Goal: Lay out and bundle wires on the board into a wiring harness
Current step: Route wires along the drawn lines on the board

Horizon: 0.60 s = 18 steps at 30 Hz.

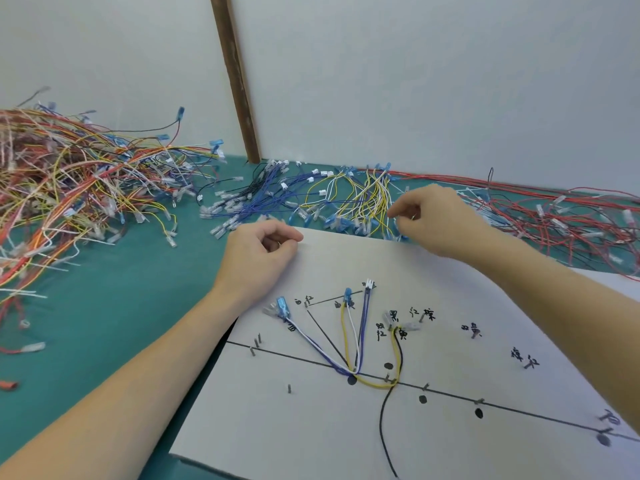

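The person is working at the laying-out step, and I judge the task is not far along: only a few wires are lying on the white board (pixel 433 438), and no tie or tape is showing on them, so the bundling is not begun. On the board a black main line is running across, with small pins (pixel 256 342) standing along it and handwritten labels beside the branch ends. A white and purple wire (pixel 308 337) is going from a blue connector at the upper left down to the junction on the line, a yellow and white pair (pixel 347 336) and a purple pair are coming down to the same junction, and a yellow wire with a black wire (pixel 383 424) is passing near the pins to the right of it; the black one is running off the near edge of the board. The left hand (pixel 258 258) is resting on the far left corner of the board with the fingers loosely curled, and I cannot see anything held in it. The right hand (pixel 429 218) is reaching beyond the far edge of the board, over the heap of yellow, white and blue wires (pixel 360 199) on the green table (pixel 104 323), with thumb and forefinger close together as if picking; whether a wire is already between them I cannot tell. The next move, in my judgement, is calling for one single wire to be pulled free from the heap without dragging its neighbours, then matched to a label that has no wire, such as those at the right side, and routed around the pins. A big tangled pile (pixel 69 174) is lying at the left and red wires (pixel 561 216) at the right
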Available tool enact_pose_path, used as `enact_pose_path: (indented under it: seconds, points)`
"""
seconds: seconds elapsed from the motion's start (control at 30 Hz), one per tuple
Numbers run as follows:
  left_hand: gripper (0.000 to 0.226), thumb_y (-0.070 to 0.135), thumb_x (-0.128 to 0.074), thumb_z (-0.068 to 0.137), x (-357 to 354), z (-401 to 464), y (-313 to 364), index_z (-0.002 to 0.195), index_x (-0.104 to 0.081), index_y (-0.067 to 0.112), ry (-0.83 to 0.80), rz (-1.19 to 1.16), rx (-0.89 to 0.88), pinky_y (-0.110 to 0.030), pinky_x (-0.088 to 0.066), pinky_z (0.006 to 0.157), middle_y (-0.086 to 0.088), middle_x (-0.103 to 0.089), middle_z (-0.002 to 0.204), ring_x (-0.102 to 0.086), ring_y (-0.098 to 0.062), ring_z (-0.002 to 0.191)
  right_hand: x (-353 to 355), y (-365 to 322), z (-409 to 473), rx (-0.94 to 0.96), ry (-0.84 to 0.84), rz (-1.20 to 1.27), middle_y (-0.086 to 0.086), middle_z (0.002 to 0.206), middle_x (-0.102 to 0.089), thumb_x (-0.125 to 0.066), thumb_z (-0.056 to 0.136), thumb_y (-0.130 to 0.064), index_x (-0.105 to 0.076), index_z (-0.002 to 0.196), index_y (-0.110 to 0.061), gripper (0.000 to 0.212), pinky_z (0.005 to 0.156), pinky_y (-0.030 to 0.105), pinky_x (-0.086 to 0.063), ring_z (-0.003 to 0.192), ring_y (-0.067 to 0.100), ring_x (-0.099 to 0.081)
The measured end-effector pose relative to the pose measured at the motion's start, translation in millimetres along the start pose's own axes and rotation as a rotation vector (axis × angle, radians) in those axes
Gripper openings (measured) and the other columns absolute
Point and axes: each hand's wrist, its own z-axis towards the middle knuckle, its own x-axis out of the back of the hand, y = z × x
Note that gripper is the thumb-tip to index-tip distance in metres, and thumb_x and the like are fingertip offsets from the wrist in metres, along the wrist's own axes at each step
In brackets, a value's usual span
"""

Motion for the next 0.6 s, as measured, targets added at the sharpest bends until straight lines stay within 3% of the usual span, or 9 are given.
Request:
enact_pose_path:
  seconds: [0.1,0.23,0.33,0.4,0.5,0.6]
  points:
    - [0.022,0.006,-0.071,0.087,1,-1,2,0.082,-0.079,0.026,-0.009,-0.003,-0.006,-0.020,-0.041,0.059,-0.018,-0.070,0.080,-0.050,-0.011,0.065,-13,5,26,-0.069,0.004,0.006,0.003,0.096,-0.073,-0.061,0.089,-0.011,-0.077,0.106,-0.014,0.023,0.078,0.028,-0.049,0.088,0.020,-0.065]
    - [0.023,0.005,-0.070,0.088,2,-1,3,0.082,-0.078,0.025,-0.021,-0.003,-0.006,-0.020,-0.039,0.057,-0.019,-0.067,0.075,-0.047,-0.010,0.063,-34,-4,40,-0.071,-0.031,0.046,-0.003,0.089,-0.069,-0.064,0.091,-0.017,-0.077,0.103,-0.016,0.018,0.076,0.027,-0.047,0.088,0.019,-0.066]
    - [0.025,0.006,-0.070,0.088,2,-1,1,0.082,-0.078,0.028,-0.026,-0.015,-0.002,-0.017,-0.037,0.055,-0.006,-0.060,0.067,-0.045,-0.010,0.062,-37,-2,37,-0.060,0.029,0.090,-0.003,0.089,-0.071,-0.063,0.090,-0.014,-0.077,0.101,-0.018,0.019,0.078,0.028,-0.051,0.085,0.018,-0.066]
    - [0.024,0.006,-0.070,0.089,2,0,0,0.081,-0.078,0.028,-0.026,-0.019,-0.002,-0.016,-0.036,0.054,0.000,-0.058,0.066,-0.044,-0.009,0.061,-29,9,34,-0.087,0.099,0.127,-0.003,0.088,-0.072,-0.061,0.090,-0.010,-0.078,0.100,-0.019,0.022,0.071,0.022,-0.048,0.080,0.013,-0.065]
    - [0.024,0.007,-0.071,0.089,0,0,-1,0.081,-0.078,0.028,-0.022,-0.009,0.000,-0.015,-0.035,0.052,0.005,-0.055,0.063,-0.043,-0.007,0.058,-6,39,27,-0.234,0.158,0.293,-0.002,0.077,-0.071,-0.060,0.091,-0.004,-0.076,0.096,-0.017,0.021,0.051,0.011,-0.045,0.055,0.001,-0.062]
    - [0.024,0.007,-0.071,0.089,-1,1,-1,0.080,-0.078,0.029,-0.015,0.003,0.001,-0.014,-0.034,0.051,0.011,-0.053,0.059,-0.042,-0.006,0.057,22,61,22,-0.420,0.289,0.693,0.009,0.079,-0.070,-0.062,0.088,0.003,-0.073,0.096,-0.007,0.017,0.041,0.019,-0.047,0.044,0.010,-0.060]
